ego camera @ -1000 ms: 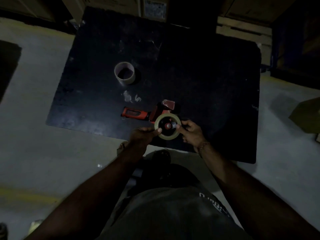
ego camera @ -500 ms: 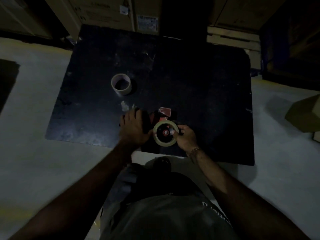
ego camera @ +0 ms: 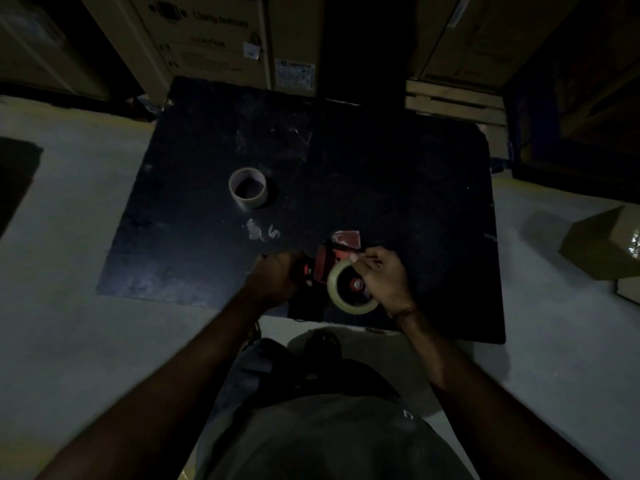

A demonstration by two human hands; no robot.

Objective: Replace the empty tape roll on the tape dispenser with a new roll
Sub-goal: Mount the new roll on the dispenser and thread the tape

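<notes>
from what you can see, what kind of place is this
Probably a warehouse or stockroom: labelled cardboard boxes stacked behind a dark work table, a wooden pallet and a bare concrete floor.

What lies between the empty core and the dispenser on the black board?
Only whitish residue marks on the board, between empty core and dispenser, in the head view.

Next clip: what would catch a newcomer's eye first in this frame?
Probably the red tape dispenser at the near edge of the dark table, its new tape roll mounted, gripped by the left hand while the right hand works at the roll. The empty roll stands alone farther back, left.
</notes>
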